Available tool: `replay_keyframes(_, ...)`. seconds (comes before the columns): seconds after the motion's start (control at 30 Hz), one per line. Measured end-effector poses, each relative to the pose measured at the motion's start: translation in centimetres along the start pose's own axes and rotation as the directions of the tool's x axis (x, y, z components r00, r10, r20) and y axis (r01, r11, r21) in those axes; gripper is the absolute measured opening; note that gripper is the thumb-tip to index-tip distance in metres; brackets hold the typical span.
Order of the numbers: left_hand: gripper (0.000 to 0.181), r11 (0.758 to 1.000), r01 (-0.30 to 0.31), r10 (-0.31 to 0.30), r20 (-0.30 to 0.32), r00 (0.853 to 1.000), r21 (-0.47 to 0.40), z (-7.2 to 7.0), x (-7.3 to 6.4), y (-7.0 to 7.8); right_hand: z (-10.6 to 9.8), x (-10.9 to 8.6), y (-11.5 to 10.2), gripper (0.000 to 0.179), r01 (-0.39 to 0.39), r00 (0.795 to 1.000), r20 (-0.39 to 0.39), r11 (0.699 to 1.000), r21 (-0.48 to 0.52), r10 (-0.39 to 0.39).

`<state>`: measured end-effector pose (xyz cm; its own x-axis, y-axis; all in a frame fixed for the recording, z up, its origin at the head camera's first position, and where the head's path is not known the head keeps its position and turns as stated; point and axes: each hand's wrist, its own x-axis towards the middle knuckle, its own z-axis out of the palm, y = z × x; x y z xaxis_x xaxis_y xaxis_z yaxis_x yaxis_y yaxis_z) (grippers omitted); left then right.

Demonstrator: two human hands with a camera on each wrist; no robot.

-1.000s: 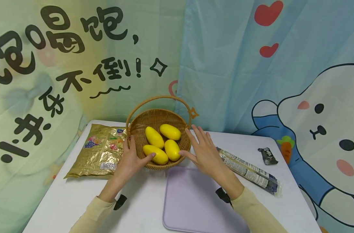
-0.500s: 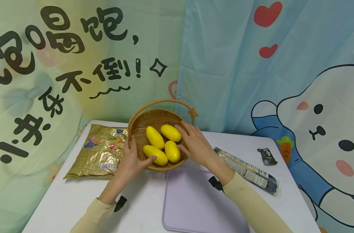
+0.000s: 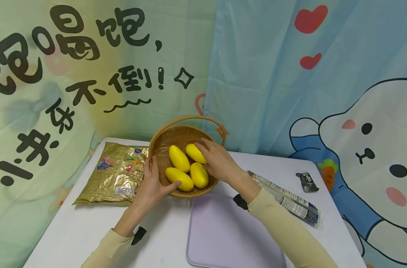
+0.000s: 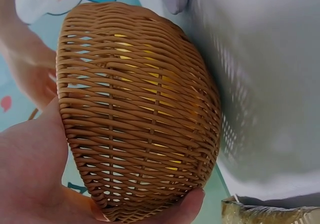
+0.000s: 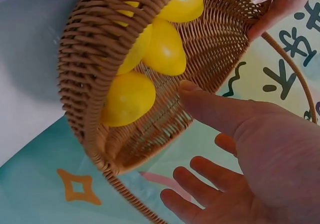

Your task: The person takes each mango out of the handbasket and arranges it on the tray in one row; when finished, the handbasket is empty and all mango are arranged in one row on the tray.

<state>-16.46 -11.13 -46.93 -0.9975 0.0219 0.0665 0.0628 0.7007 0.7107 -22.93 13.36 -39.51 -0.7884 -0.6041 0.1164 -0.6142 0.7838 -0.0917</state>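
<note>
A brown woven basket (image 3: 176, 136) with a hoop handle tilts its opening toward me. Several smooth yellow oval fruits (image 3: 179, 158) lie in it. My left hand (image 3: 153, 188) grips its left rim, thumb over the inside and fingers along the outer wall. In the left wrist view the wickerwork (image 4: 140, 114) fills the middle beside that palm. Over the right rim, my right hand (image 3: 220, 160) reaches in and partly covers the upper right fruit. In the right wrist view its fingers (image 5: 210, 176) are spread, and the thumb stays apart from the fruits.
A gold food bag (image 3: 118, 173) lies left of the basket. In front is a flat lilac tray (image 3: 235, 234). To the right are a long printed packet (image 3: 285, 199) and a small black wrapped piece (image 3: 307, 182). A printed curtain (image 3: 253, 74) hangs behind the white table.
My right hand has moved left from beside the rim to above the upper right fruit. The basket has shifted slightly right and its handle leans a little more. My left hand keeps its grip.
</note>
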Motion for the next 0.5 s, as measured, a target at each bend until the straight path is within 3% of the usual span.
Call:
replay_keyframes(0.33,0.124,1.000,-0.020,0.020,-0.012,1.000,-0.002,0.1,-0.2,0.1,0.9,2.0,0.9,0.078,0.000,0.989,0.145,1.000,0.024,-0.004)
replay_keyframes(0.5,0.123,0.998,-0.060,0.061,-0.029,0.998,0.009,0.2,-0.4,0.0,1.4,2.6,1.6,0.081,-0.032,0.976,0.218,0.997,0.072,0.015)
